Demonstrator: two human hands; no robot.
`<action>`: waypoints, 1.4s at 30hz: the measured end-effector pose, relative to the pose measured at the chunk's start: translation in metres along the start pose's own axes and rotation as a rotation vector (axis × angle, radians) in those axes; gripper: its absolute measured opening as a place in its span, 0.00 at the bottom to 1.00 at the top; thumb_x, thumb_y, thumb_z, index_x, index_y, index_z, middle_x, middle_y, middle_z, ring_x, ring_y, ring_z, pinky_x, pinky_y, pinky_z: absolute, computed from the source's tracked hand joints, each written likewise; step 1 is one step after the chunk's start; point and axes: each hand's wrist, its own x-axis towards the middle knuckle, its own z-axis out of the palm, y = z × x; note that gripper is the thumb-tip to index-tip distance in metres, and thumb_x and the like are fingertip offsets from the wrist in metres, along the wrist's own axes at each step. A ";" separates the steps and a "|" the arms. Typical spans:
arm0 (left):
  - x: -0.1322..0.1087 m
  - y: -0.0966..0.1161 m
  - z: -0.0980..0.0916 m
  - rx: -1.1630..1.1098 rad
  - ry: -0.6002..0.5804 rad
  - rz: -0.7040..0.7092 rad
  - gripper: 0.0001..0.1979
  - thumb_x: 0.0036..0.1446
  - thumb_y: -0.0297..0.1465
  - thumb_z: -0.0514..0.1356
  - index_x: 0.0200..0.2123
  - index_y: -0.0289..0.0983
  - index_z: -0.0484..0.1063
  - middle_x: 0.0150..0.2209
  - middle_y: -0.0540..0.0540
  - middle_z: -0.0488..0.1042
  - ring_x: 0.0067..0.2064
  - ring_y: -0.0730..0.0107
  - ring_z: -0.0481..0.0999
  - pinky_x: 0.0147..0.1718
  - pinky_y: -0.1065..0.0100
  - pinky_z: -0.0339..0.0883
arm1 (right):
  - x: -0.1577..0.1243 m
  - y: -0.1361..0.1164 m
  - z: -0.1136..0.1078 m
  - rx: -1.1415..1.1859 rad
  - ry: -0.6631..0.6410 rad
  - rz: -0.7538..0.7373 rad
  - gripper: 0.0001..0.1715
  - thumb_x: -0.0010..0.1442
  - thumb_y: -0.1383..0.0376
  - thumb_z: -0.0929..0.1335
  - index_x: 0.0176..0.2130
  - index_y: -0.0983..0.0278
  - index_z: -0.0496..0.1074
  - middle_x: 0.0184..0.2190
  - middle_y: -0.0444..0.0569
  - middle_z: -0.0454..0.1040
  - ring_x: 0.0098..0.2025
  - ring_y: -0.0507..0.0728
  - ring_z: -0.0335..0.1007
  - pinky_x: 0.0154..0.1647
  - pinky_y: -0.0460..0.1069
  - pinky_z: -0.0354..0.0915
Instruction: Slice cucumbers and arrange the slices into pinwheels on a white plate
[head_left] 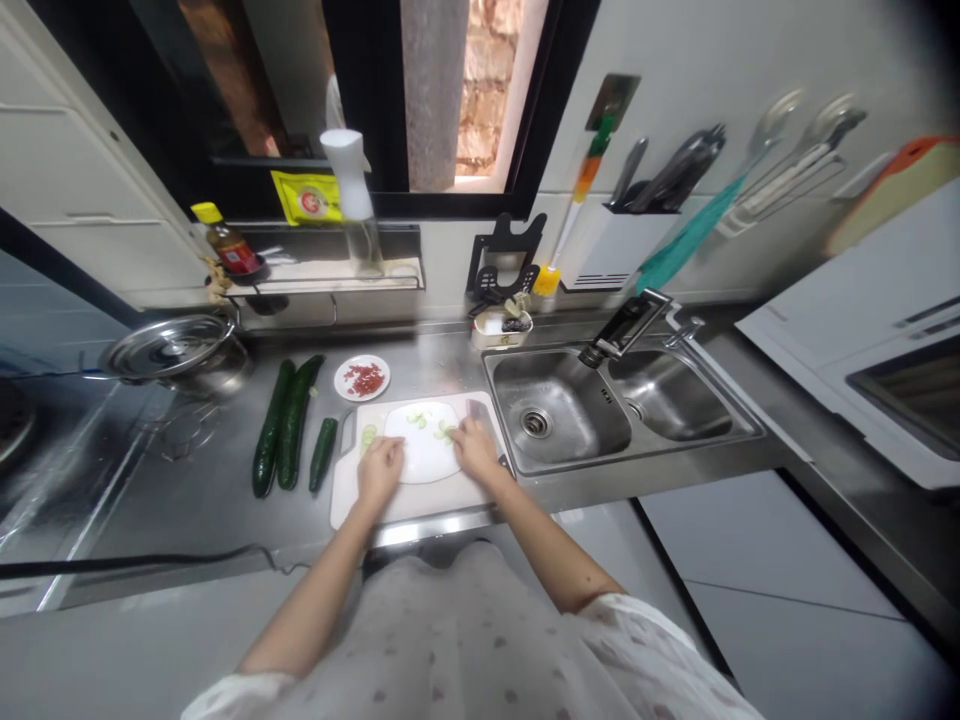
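On the steel counter (448,372), a small white dish (358,360) holds chopped red bits, and a larger white plate (429,464) on the cutting board (450,500) carries thin cucumber slices (418,420). Left along the counter sits a steel pot (217,370) under its lid (its contents are hidden), while an oval tray (502,341) behind the sink (559,395) holds a white item and a dark one, both too small to name.

Close to the board's right edge runs the sink rim; on the left, two long cucumbers (296,435) and a short cucumber piece (323,455) lie beside the board, with a strip of steel separating the long pair from the short one. The board's near edge lies close to the counter's front edge.

At the plate's left side is the left hand (381,468), fingers curled inward, its grip impossible to tell; a few slices lie on the board just beyond it. The right hand (474,448) is at the plate's right side, bent fingertips at some slices, though whether they pinch any I cannot tell.
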 end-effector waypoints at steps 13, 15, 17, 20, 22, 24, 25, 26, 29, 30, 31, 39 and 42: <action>-0.017 -0.049 -0.036 0.062 0.195 -0.199 0.15 0.56 0.35 0.54 0.40 0.38 0.78 0.37 0.45 0.76 0.34 0.66 0.73 0.38 0.67 0.66 | 0.006 -0.013 -0.022 -0.120 -0.182 0.033 0.21 0.63 0.65 0.60 0.53 0.57 0.72 0.50 0.55 0.63 0.50 0.61 0.56 0.46 0.52 0.57; -0.019 -0.054 -0.039 0.075 0.199 -0.226 0.15 0.56 0.35 0.54 0.41 0.38 0.78 0.38 0.44 0.76 0.35 0.65 0.74 0.39 0.67 0.67 | 0.006 -0.015 -0.025 -0.137 -0.189 0.018 0.21 0.63 0.65 0.60 0.52 0.59 0.73 0.49 0.55 0.63 0.49 0.61 0.56 0.46 0.51 0.57; -0.020 -0.057 -0.041 0.090 0.196 -0.249 0.16 0.56 0.35 0.54 0.42 0.39 0.77 0.38 0.44 0.75 0.36 0.65 0.74 0.39 0.66 0.67 | 0.007 -0.016 -0.026 -0.145 -0.190 0.009 0.20 0.64 0.65 0.60 0.50 0.60 0.74 0.49 0.56 0.64 0.49 0.61 0.56 0.45 0.51 0.58; -0.021 -0.060 -0.042 0.128 0.177 -0.289 0.16 0.57 0.35 0.53 0.43 0.39 0.77 0.40 0.43 0.75 0.38 0.63 0.75 0.40 0.66 0.67 | 0.007 -0.019 -0.028 -0.144 -0.185 0.006 0.19 0.64 0.65 0.60 0.48 0.62 0.75 0.48 0.56 0.64 0.49 0.61 0.56 0.44 0.51 0.58; -0.021 -0.060 -0.041 0.156 0.159 -0.312 0.16 0.57 0.35 0.53 0.43 0.38 0.77 0.41 0.42 0.75 0.40 0.61 0.75 0.42 0.65 0.67 | 0.007 -0.020 -0.029 -0.136 -0.177 0.011 0.18 0.64 0.66 0.60 0.47 0.63 0.75 0.47 0.56 0.64 0.49 0.61 0.57 0.45 0.51 0.58; -0.020 -0.062 -0.040 0.178 0.146 -0.334 0.17 0.57 0.35 0.53 0.44 0.38 0.77 0.42 0.41 0.75 0.42 0.60 0.75 0.43 0.64 0.67 | 0.007 -0.020 -0.030 -0.111 -0.150 0.008 0.18 0.63 0.67 0.60 0.48 0.62 0.74 0.47 0.55 0.64 0.48 0.60 0.57 0.47 0.52 0.57; -0.019 -0.062 -0.039 0.184 0.142 -0.341 0.17 0.57 0.35 0.53 0.44 0.38 0.77 0.42 0.41 0.75 0.43 0.60 0.75 0.43 0.64 0.67 | 0.007 -0.020 -0.030 -0.090 -0.122 0.001 0.19 0.63 0.68 0.61 0.49 0.62 0.73 0.47 0.55 0.64 0.48 0.60 0.57 0.48 0.52 0.57; -0.018 -0.063 -0.039 0.186 0.138 -0.346 0.17 0.58 0.35 0.53 0.44 0.38 0.77 0.43 0.41 0.75 0.43 0.59 0.75 0.44 0.64 0.67 | 0.006 -0.020 -0.031 -0.064 -0.083 -0.011 0.19 0.62 0.68 0.61 0.50 0.61 0.73 0.48 0.55 0.64 0.49 0.60 0.57 0.49 0.53 0.56; -0.016 -0.066 -0.038 0.184 0.141 -0.350 0.17 0.58 0.35 0.53 0.44 0.38 0.77 0.43 0.40 0.75 0.44 0.58 0.75 0.44 0.63 0.67 | 0.001 -0.019 -0.035 0.032 0.097 -0.045 0.21 0.61 0.69 0.62 0.52 0.62 0.71 0.50 0.55 0.63 0.54 0.62 0.54 0.54 0.55 0.54; -0.016 -0.067 -0.038 0.183 0.144 -0.348 0.17 0.58 0.35 0.53 0.44 0.38 0.77 0.43 0.40 0.75 0.44 0.58 0.75 0.44 0.63 0.67 | -0.001 -0.020 -0.037 0.066 0.163 -0.051 0.21 0.61 0.69 0.61 0.53 0.62 0.71 0.50 0.56 0.63 0.55 0.62 0.53 0.55 0.55 0.53; -0.015 -0.067 -0.038 0.182 0.146 -0.347 0.17 0.58 0.35 0.53 0.44 0.38 0.77 0.43 0.40 0.75 0.45 0.58 0.75 0.45 0.63 0.67 | -0.005 -0.021 -0.038 0.097 0.224 -0.051 0.21 0.61 0.68 0.61 0.53 0.63 0.71 0.50 0.56 0.63 0.56 0.63 0.52 0.55 0.56 0.53; -0.007 -0.056 -0.034 0.233 0.076 -0.353 0.17 0.57 0.35 0.53 0.46 0.37 0.77 0.43 0.39 0.75 0.45 0.58 0.74 0.43 0.63 0.66 | -0.049 -0.051 -0.027 0.260 0.362 -0.124 0.20 0.63 0.66 0.59 0.51 0.64 0.72 0.45 0.55 0.66 0.48 0.60 0.59 0.50 0.54 0.60; -0.003 -0.052 -0.030 0.273 0.036 -0.356 0.18 0.56 0.37 0.55 0.47 0.38 0.76 0.44 0.38 0.75 0.44 0.57 0.75 0.41 0.64 0.66 | -0.058 -0.059 -0.017 0.278 0.337 -0.143 0.19 0.63 0.67 0.60 0.49 0.64 0.73 0.43 0.55 0.67 0.47 0.60 0.60 0.49 0.53 0.61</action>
